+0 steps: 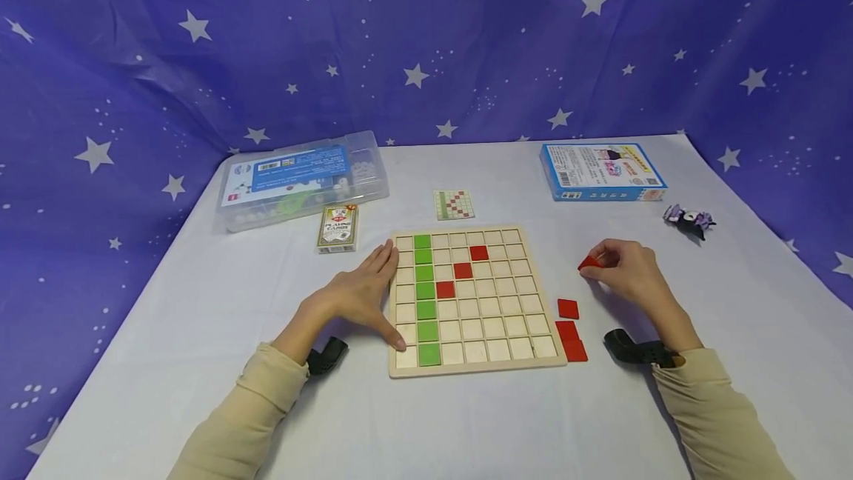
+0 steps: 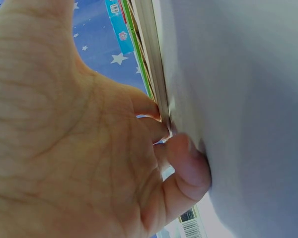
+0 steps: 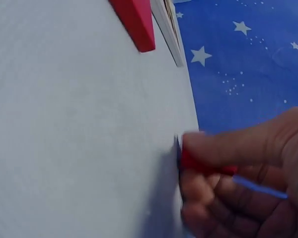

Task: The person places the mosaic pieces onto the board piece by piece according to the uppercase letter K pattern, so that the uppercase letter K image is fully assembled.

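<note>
A wooden grid board (image 1: pixel 470 361) lies in the middle of the white table, with a full column of green tiles (image 1: pixel 425 291) and a diagonal of three red tiles (image 1: pixel 463 270). My left hand (image 1: pixel 363 295) rests flat against the board's left edge (image 2: pixel 156 89), fingers straight and thumb on the near corner. To the right of the board my right hand (image 1: pixel 623 269) pinches a red tile (image 1: pixel 589 263), seen between thumb and fingers in the right wrist view (image 3: pixel 203 163). Three loose red tiles (image 1: pixel 569 332) lie by the board's right edge.
A small pattern card (image 1: pixel 454 204) lies behind the board. A deck of playing cards (image 1: pixel 338 227) and a clear plastic box (image 1: pixel 303 178) sit at the back left. A blue box (image 1: pixel 602 171) and a small dark figurine (image 1: pixel 688 218) are at the back right. Starry blue cloth hangs around.
</note>
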Demonstrator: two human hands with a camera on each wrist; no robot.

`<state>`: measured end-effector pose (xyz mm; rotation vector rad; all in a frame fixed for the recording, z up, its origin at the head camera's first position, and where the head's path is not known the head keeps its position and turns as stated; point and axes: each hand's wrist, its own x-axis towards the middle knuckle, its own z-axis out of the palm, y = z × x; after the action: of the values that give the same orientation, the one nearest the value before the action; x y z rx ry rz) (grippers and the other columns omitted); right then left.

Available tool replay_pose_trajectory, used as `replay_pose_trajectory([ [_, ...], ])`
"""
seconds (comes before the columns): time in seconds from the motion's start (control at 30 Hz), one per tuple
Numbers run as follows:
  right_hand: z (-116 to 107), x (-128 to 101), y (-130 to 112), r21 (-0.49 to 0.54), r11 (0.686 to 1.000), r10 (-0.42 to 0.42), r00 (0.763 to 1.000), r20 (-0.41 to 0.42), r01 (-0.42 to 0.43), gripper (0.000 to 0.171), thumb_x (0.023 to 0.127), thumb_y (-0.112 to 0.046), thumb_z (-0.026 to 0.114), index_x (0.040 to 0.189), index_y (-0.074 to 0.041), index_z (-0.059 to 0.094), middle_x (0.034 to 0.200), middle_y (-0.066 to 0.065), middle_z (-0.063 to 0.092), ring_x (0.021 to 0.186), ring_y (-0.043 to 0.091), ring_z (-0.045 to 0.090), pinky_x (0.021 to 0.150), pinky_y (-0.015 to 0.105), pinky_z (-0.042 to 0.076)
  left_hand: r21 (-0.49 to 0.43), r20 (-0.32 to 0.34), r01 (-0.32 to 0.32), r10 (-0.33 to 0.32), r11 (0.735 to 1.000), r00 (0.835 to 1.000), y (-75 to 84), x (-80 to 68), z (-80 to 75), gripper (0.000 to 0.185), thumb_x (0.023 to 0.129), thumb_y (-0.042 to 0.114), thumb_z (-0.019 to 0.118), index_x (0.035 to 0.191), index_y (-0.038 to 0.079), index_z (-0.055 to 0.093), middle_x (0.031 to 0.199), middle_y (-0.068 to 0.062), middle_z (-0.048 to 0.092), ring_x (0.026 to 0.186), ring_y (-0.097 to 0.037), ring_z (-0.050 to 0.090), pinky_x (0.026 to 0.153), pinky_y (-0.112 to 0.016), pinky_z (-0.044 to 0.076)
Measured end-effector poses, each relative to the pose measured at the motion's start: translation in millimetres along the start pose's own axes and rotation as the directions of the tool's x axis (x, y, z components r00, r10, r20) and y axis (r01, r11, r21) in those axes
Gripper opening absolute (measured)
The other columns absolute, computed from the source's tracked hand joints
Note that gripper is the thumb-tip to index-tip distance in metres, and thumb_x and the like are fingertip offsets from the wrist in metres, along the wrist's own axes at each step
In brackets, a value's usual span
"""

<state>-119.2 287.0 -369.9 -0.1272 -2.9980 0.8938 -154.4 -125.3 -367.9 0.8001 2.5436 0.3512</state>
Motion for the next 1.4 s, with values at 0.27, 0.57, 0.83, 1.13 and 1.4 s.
replay_pose_trajectory([
  [0.27,12.2,-2.6,-22.6,0.166,0.978,-0.132,0.991,0.006,0.129,0.031,0.09,-0.011,0.066,0.116,0.005,0.067,0.109,0.026,0.069,0.097,0.035,0.067,0.074,0.014,0.045,0.002,-0.001,-0.001,0.001,1.0,1.0,-0.5,-0.7,-0.1,0.145,0.055,0.068,0.081,0.154,0.005,-0.005,0.162,-0.011,-0.014,0.15,-0.028,-0.008,0.097,-0.058,0.041],
  [0.57,37.1,-0.3,-74.3,0.207,0.944,-0.297,0.933,0.203,0.256,0.01,0.085,-0.012,0.071,0.091,-0.005,0.075,0.083,0.006,0.073,0.069,0.013,0.06,0.063,0.027,0.045,0.009,-0.001,0.003,-0.003,1.0,1.0,-3.3,-1.6,-0.6,0.146,0.055,0.069,0.081,0.154,0.005,-0.007,0.161,-0.011,-0.015,0.15,-0.028,-0.009,0.098,-0.058,0.041],
  [0.83,64.3,-1.8,-111.6,0.176,0.884,-0.467,0.815,0.344,0.433,0.005,0.083,-0.009,0.071,0.083,-0.009,0.076,0.079,-0.002,0.071,0.067,0.008,0.051,0.059,0.022,0.043,0.019,0.008,0.01,-0.01,1.0,1.0,-1.7,1.6,1.3,0.147,0.054,0.071,0.079,0.154,0.008,-0.008,0.161,-0.008,-0.018,0.15,-0.025,-0.01,0.097,-0.058,0.042],
  [1.13,69.8,-4.0,-123.6,0.101,0.893,-0.448,0.845,0.291,0.438,0.028,0.072,-0.005,0.078,0.091,-0.009,0.057,0.08,0.002,0.056,0.068,0.012,0.049,0.063,0.026,0.039,0.04,0.001,-0.001,0.001,0.999,1.0,-1.3,2.3,0.0,0.147,0.054,0.071,0.08,0.154,0.005,-0.006,0.162,-0.011,-0.015,0.151,-0.027,-0.008,0.092,-0.054,0.046],
  [1.4,56.9,-4.2,-100.9,0.085,0.928,-0.371,0.866,0.336,0.364,0.029,0.07,-0.017,0.084,0.088,-0.01,0.062,0.073,0.001,0.053,0.069,0.013,0.047,0.063,0.027,0.039,0.032,-0.009,-0.011,0.012,0.999,1.0,-0.4,2.3,-0.3,0.147,0.053,0.07,0.08,0.154,0.004,-0.005,0.162,-0.012,-0.013,0.151,-0.028,-0.006,0.094,-0.055,0.045],
])
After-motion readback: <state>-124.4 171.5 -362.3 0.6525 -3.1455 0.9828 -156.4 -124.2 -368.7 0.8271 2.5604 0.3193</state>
